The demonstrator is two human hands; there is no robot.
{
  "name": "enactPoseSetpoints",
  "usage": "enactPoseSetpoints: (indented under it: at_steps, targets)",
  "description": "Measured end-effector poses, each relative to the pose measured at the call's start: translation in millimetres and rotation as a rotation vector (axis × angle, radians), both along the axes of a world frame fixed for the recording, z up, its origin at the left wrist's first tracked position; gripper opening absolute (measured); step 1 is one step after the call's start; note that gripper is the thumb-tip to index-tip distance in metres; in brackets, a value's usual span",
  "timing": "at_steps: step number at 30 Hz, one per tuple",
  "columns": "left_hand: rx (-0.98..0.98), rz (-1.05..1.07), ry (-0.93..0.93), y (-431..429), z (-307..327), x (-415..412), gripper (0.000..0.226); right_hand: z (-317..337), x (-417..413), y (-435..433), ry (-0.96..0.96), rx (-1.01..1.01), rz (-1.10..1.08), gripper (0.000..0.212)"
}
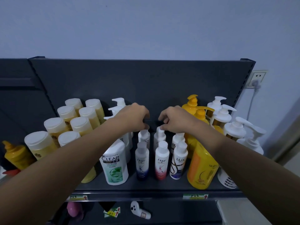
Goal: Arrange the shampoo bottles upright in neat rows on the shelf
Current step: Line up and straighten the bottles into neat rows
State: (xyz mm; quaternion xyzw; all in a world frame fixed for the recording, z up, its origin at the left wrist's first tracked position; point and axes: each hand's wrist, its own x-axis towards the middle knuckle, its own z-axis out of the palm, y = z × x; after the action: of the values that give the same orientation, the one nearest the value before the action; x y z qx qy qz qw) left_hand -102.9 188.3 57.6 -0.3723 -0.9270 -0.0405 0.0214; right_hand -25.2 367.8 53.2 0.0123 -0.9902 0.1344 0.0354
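Small white bottles stand upright in two rows mid-shelf: a blue Dove bottle (142,161), a pink Dove bottle (161,161) and a Lux bottle (178,161) in front, with three alike behind. My left hand (134,117) curls down over the cap of the rear left Dove bottle (144,136). The fingertips of my right hand (175,120) pinch the cap of the rear middle Dove bottle (159,137). To the left of these rows stands a white Clear bottle (114,164), and to their right a big yellow bottle (201,168).
Several yellow bottles with white caps (81,124) fill the dark shelf's (146,187) left side. On the right are orange pump bottles (192,104) and white pump bottles (222,114). On the lower shelf lie a white handheld device (139,210) and a pink object (73,208). A wall socket (258,78) is at right.
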Motion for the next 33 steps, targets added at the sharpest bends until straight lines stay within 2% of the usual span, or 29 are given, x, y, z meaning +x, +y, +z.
enactPoseSetpoints:
  at_steps: [4, 13, 30, 33]
  targets:
    - [-0.090, -0.026, -0.049, 3.9, -13.9, -8.6, 0.041, -13.5, -9.9, -2.3, -0.108, 0.028, 0.012, 0.045]
    - [-0.053, -0.094, -0.046, 4.3, -21.7, -14.6, 0.032, -25.5, -12.6, -2.1, -0.050, 0.035, 0.011, 0.033]
    - [-0.097, -0.152, -0.041, -0.5, -22.1, -20.6, 0.038, -20.9, -9.0, -5.4, -0.062, 0.069, 0.011, 0.040]
    - [-0.100, -0.148, -0.031, -0.5, -22.6, -20.4, 0.039, -21.2, -8.1, -5.2, -0.085, 0.077, 0.004, 0.049]
